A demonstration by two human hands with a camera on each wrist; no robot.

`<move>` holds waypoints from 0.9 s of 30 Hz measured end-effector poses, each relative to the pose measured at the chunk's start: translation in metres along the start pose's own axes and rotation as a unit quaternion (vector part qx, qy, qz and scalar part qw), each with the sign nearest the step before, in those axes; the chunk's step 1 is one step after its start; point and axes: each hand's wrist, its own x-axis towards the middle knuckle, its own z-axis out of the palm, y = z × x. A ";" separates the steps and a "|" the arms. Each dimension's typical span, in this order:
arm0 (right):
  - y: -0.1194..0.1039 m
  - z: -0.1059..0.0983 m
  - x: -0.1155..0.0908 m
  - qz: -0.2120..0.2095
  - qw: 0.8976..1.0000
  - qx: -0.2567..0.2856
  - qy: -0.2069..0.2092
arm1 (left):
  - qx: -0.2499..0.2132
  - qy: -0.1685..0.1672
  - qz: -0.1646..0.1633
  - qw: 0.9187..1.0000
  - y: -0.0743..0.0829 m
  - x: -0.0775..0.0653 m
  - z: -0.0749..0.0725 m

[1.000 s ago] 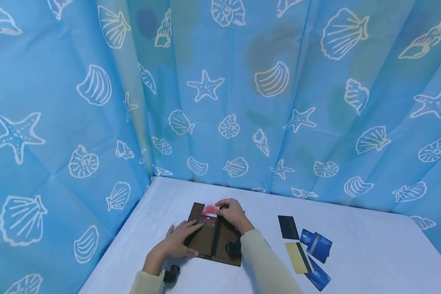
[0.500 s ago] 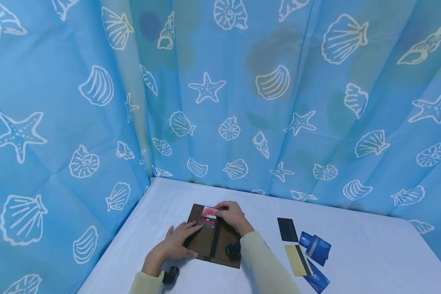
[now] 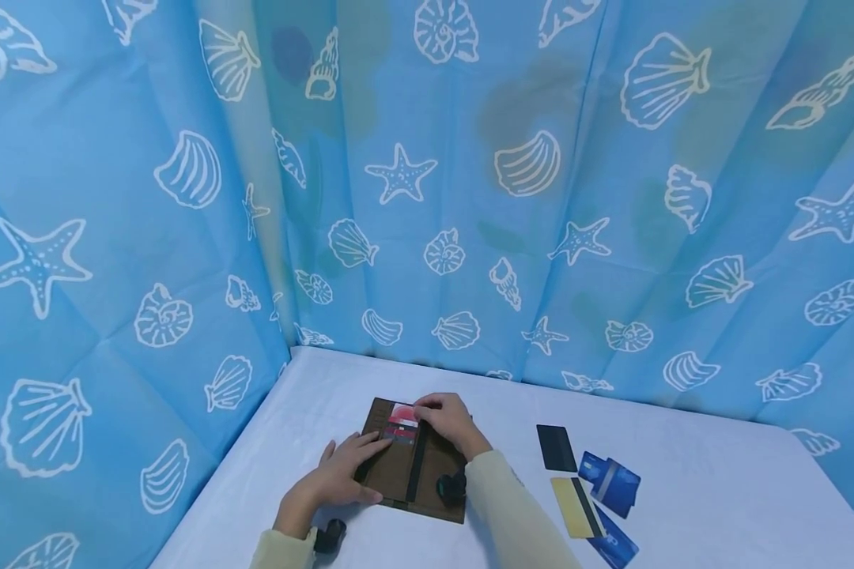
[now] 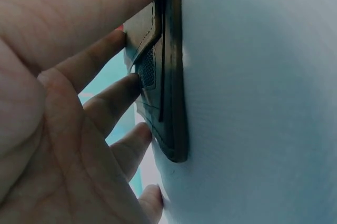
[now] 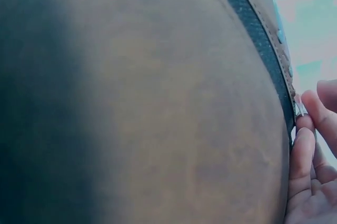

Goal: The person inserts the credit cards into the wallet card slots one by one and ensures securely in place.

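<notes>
A brown wallet (image 3: 387, 472) lies unfolded on the white table, a dark band running down its middle. My left hand (image 3: 334, 478) rests on its left part with fingers spread; in the left wrist view its fingertips (image 4: 138, 81) touch the wallet's edge (image 4: 179, 103). At the upper card slots, my right hand (image 3: 450, 419) pinches the right edge of a red and white card (image 3: 403, 413). Just below it, more red and grey cards (image 3: 400, 435) show in the slots. The right wrist view shows the right fingers (image 5: 303, 155) beside the wallet's far edge, the card mostly hidden.
To the right on the table lie a black card (image 3: 557, 448), a gold card (image 3: 575, 508) with a dark stripe, and several blue cards (image 3: 617, 487) overlapping. A blue shell-patterned curtain (image 3: 427, 190) stands behind and at the left.
The red and white card has slid slightly down toward the slot, with my right hand moving down along with it. My left hand stays in place on the wallet. The head view has tilted a little.
</notes>
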 end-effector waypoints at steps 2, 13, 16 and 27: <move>0.000 0.000 0.000 0.002 1.000 -0.003 -0.002 | -0.002 -0.001 0.000 1.000 -0.001 0.000 0.001; 0.003 0.000 0.000 -0.003 1.000 -0.018 -0.010 | 0.000 0.002 0.010 1.000 -0.004 0.000 0.004; 0.003 0.000 0.001 -0.006 0.999 -0.027 -0.016 | 0.003 0.003 0.011 1.000 -0.004 0.000 0.004; -0.005 0.000 0.000 -0.017 0.999 -0.032 -0.029 | 0.008 0.007 0.008 1.000 -0.003 0.001 0.002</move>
